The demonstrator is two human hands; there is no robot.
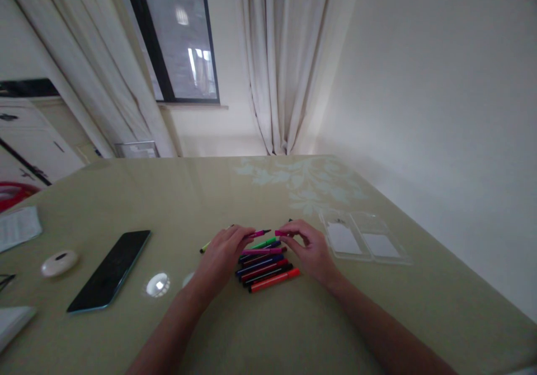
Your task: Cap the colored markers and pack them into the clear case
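Observation:
My left hand (224, 252) is closed around a pink felt-tip pen (257, 233), whose dark tip points right, uncovered. Facing that tip across a small gap is a pink pen cap (281, 233), pinched between the thumb and fingers of my right hand (309, 249). Below and between my hands lies a row of felt-tip pens in several colours, with a red pen (274, 280) nearest me and a green pen (265, 243) toward the far side. A yellow-green pen (203, 248) sticks out to the left of my left hand, which covers part of it.
An open clear plastic case (364, 257) lies right of my right hand. On the left are a dark phone (109, 271), a white rounded object (59, 263) and papers (19, 228). The table (201, 190) runs up to the wall on the right.

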